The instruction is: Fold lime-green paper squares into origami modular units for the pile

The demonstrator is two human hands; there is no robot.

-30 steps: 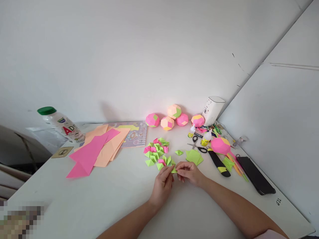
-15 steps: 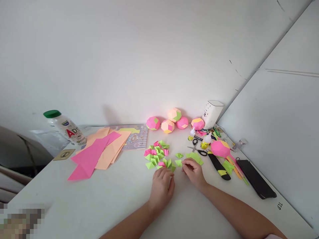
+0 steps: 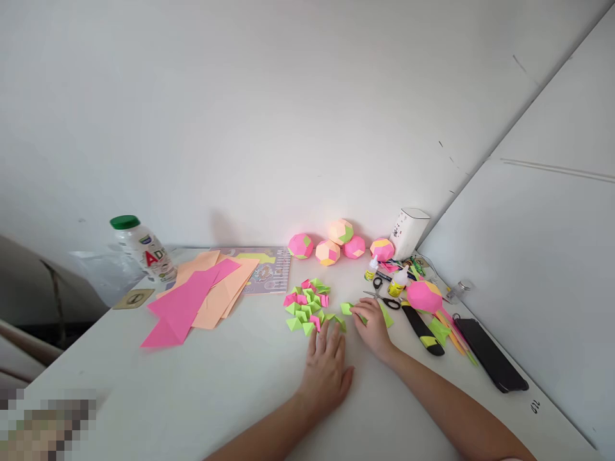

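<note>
My left hand (image 3: 324, 368) lies palm down with its fingers spread. Its fingertips reach the near edge of a pile of small folded paper pieces (image 3: 307, 306), green and pink. To the right, my right hand (image 3: 372, 326) has bent fingers closed at the left side of a small green folded paper piece (image 3: 346, 308); the grip is partly hidden. Flat green paper sheets (image 3: 387, 315) stick out from beneath and behind that hand. Scissors (image 3: 390, 303) with black handles lie just beyond it.
Faceted paper balls (image 3: 327, 252) line the wall. Glue bottles (image 3: 398, 283), a black-and-yellow cutter (image 3: 423, 330), a pink paper ball (image 3: 423, 296) and a black phone (image 3: 490, 353) are at right. Pink paper (image 3: 185, 301), peach sheets (image 3: 211, 310) and a white bottle (image 3: 151, 253) are at left.
My left hand has opened from a curled shape and spread flat, slightly right. The right hand stays close to the green paper, fingers further over the sheets. The view has shifted slightly.
</note>
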